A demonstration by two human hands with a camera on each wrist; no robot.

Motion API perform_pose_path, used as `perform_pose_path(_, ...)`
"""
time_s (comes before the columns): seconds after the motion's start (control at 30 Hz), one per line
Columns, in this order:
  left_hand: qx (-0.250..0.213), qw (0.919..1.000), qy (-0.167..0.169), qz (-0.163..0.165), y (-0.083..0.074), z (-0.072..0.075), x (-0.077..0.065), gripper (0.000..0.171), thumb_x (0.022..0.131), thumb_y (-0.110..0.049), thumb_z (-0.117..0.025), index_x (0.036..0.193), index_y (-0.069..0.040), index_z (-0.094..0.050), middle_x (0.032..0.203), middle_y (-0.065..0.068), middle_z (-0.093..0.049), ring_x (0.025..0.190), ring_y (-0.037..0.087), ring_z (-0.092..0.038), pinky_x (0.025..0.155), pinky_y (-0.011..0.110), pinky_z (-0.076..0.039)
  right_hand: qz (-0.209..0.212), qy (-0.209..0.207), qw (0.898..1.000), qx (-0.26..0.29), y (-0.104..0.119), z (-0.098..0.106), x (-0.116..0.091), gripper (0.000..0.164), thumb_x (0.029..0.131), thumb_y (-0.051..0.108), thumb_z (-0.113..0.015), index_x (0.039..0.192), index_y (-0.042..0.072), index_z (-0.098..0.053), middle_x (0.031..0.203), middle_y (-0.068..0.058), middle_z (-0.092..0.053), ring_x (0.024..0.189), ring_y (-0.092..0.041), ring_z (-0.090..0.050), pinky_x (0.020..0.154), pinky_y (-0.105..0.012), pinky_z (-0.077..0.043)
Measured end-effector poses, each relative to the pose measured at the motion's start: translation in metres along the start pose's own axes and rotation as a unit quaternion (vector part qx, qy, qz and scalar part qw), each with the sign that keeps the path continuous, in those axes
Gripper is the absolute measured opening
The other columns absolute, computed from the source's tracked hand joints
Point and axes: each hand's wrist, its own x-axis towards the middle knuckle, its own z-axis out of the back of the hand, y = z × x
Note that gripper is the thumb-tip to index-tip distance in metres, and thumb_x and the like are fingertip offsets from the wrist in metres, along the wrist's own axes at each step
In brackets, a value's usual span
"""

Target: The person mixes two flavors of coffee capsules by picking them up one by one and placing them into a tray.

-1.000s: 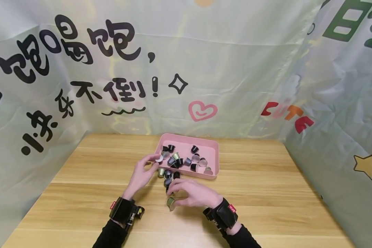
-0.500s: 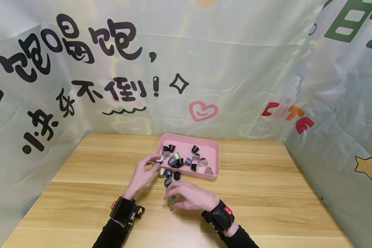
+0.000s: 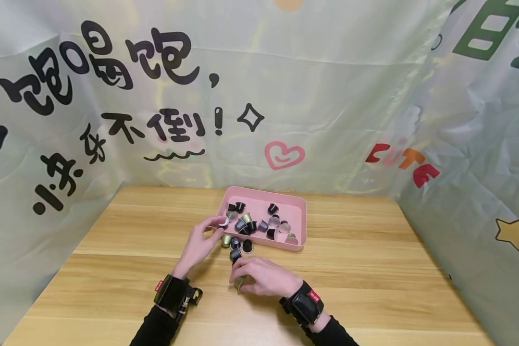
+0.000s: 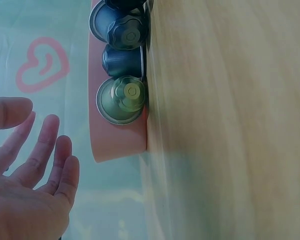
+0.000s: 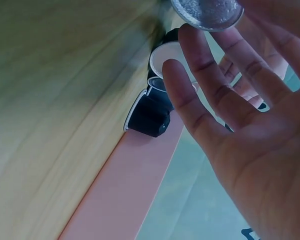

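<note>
While left hand (image 3: 202, 239) pinches one capsule (image 3: 225, 221), right hand (image 3: 265, 278) one green capsule (image 3: 240, 282) (one tray (image 3: 294, 211) beyond)

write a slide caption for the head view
Left grip pinches a pale-lidded capsule at the edge of the pink tray; right grip holds a green capsule.

Pale, creased fabric (image 3: 350, 96) hangs behind and along both sides of a wood-grained table (image 3: 372, 269), printed with black Chinese characters (image 3: 176, 126), a pink heart (image 3: 284, 156), colourful letters (image 3: 411, 156) reading CUTE and a yellow star (image 3: 515, 235), while soft light glosses the tabletop's nearer part.
</note>
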Motion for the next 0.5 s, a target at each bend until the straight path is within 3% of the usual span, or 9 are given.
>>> perform_pose_path(0.5, 0.001, 1.0, 0.003, -0.002, 0.0001, 0.0007, -0.0006, 0.033, 0.092, -0.001, -0.065, 0.125, 0.002, -0.064, 0.127, 0.02, -0.068, 0.117, 0.039, -0.062, 0.107, 0.059, -0.045, 0.012, -0.002, 1.0, -0.025, -0.0013, -0.0084, 0.0013, 0.025, 0.085, 0.011, -0.076, 0.108, 0.022, -0.076, 0.111, 0.009, -0.069, 0.102, -0.001, -0.064, 0.097, -0.016, -0.051)
